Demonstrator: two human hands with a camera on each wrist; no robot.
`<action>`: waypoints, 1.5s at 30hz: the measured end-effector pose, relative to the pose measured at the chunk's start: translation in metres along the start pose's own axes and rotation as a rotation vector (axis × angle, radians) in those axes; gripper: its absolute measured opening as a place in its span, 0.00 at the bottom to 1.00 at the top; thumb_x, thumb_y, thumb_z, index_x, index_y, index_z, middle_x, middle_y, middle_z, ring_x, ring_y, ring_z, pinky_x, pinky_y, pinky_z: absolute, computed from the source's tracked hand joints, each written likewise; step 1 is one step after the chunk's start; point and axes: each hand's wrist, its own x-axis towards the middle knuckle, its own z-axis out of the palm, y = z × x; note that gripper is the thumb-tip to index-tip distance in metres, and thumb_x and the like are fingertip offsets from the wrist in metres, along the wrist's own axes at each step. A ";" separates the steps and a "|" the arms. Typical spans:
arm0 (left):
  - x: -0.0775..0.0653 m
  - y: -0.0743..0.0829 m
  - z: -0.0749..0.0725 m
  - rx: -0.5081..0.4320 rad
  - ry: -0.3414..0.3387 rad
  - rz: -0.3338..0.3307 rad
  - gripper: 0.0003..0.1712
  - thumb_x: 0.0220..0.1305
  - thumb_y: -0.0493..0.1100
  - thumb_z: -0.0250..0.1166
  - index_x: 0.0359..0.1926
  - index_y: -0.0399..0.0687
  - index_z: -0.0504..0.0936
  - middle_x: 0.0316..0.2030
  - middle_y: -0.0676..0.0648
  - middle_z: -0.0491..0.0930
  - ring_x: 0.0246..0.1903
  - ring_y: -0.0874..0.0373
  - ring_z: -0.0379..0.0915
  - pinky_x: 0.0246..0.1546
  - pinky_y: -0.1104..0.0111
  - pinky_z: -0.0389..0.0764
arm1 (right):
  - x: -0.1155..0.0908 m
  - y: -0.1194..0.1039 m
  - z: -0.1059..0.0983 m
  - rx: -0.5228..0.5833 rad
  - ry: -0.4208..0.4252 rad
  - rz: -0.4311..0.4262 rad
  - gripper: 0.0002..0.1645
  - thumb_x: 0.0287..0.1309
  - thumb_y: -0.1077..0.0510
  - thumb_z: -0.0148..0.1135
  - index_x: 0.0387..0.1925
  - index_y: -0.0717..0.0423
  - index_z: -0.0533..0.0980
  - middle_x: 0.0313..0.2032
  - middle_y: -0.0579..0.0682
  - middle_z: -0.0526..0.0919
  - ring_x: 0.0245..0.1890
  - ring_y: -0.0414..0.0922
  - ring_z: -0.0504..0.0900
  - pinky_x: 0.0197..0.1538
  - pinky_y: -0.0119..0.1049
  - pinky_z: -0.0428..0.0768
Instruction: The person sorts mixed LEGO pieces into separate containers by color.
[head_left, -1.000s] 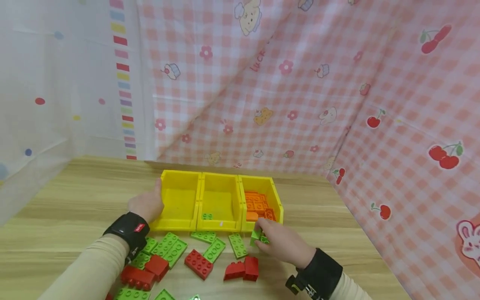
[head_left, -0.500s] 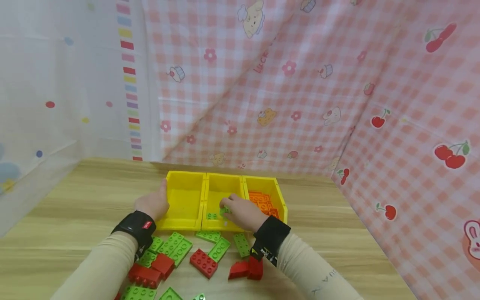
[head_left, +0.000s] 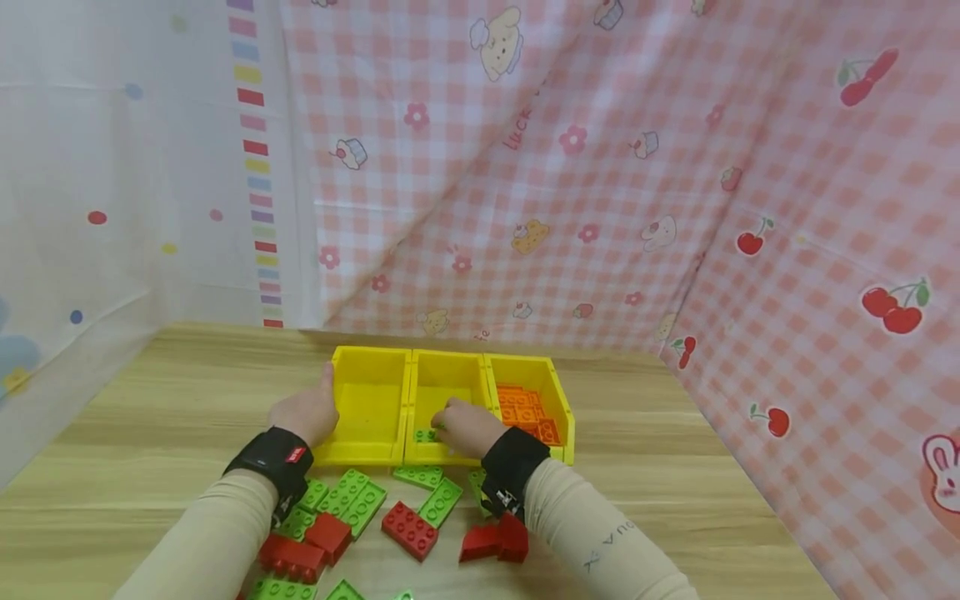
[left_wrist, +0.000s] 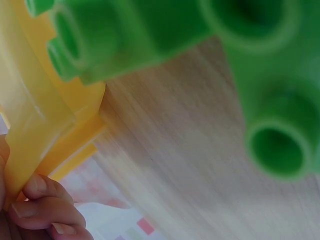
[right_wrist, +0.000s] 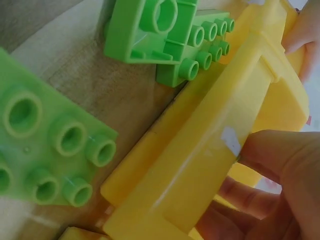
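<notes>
Three yellow storage bins stand joined in a row. At the left bin, my left hand grips the outer wall; in the left wrist view its curled fingers show at the yellow edge. My right hand reaches down into the middle bin, fingers bent near the bottom. Beside those fingertips lies a green toy brick. The bin's wall and the hand itself hide whatever is between the right thumb and fingers. Orange bricks lie in the right bin.
In front of the bins lie several loose green bricks and red bricks. A red curved piece sits below my right wrist. Patterned cloth hangs behind and at both sides of the wooden table.
My right hand took a green brick from the table in front of the right bin and carried it left into the middle bin, then lower. The left hand stays on the left bin.
</notes>
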 end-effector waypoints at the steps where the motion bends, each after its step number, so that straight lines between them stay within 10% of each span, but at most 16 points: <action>1: 0.000 0.000 0.000 -0.003 0.000 -0.001 0.38 0.68 0.39 0.46 0.71 0.34 0.37 0.18 0.43 0.70 0.20 0.49 0.69 0.24 0.58 0.69 | 0.000 0.000 0.000 -0.014 -0.006 0.002 0.12 0.64 0.57 0.55 0.43 0.54 0.82 0.37 0.48 0.78 0.36 0.40 0.75 0.39 0.30 0.74; 10: 0.000 0.000 0.001 0.001 -0.005 -0.006 0.39 0.68 0.39 0.46 0.71 0.35 0.36 0.17 0.43 0.70 0.18 0.49 0.68 0.22 0.59 0.68 | 0.002 -0.002 0.003 -0.019 -0.096 -0.012 0.14 0.67 0.57 0.48 0.40 0.55 0.81 0.31 0.45 0.78 0.32 0.39 0.71 0.40 0.31 0.71; 24: 0.002 -0.003 0.002 0.014 0.027 0.009 0.40 0.65 0.39 0.49 0.71 0.34 0.38 0.16 0.44 0.69 0.18 0.49 0.68 0.22 0.58 0.69 | -0.012 -0.006 -0.003 0.165 -0.144 0.115 0.29 0.69 0.61 0.43 0.69 0.50 0.56 0.51 0.52 0.78 0.47 0.42 0.77 0.49 0.35 0.73; 29: 0.003 -0.004 0.003 0.010 0.027 0.008 0.40 0.65 0.40 0.49 0.71 0.34 0.38 0.16 0.43 0.70 0.18 0.49 0.68 0.22 0.58 0.70 | -0.040 0.009 -0.017 0.296 -0.067 0.078 0.26 0.70 0.59 0.42 0.68 0.52 0.60 0.62 0.50 0.69 0.61 0.43 0.67 0.60 0.40 0.65; 39: 0.005 -0.007 0.004 0.013 0.049 0.018 0.37 0.66 0.39 0.46 0.71 0.34 0.40 0.16 0.43 0.70 0.18 0.48 0.69 0.22 0.56 0.69 | -0.118 0.065 -0.015 0.246 0.019 0.037 0.09 0.59 0.64 0.57 0.41 0.59 0.79 0.38 0.49 0.81 0.38 0.44 0.79 0.41 0.39 0.77; 45: 0.008 -0.006 0.007 -0.009 0.044 0.014 0.39 0.66 0.40 0.47 0.71 0.35 0.39 0.17 0.42 0.71 0.19 0.47 0.69 0.22 0.56 0.70 | -0.145 0.046 -0.004 0.219 0.113 -0.080 0.07 0.59 0.60 0.60 0.40 0.54 0.78 0.37 0.45 0.79 0.35 0.36 0.76 0.38 0.33 0.76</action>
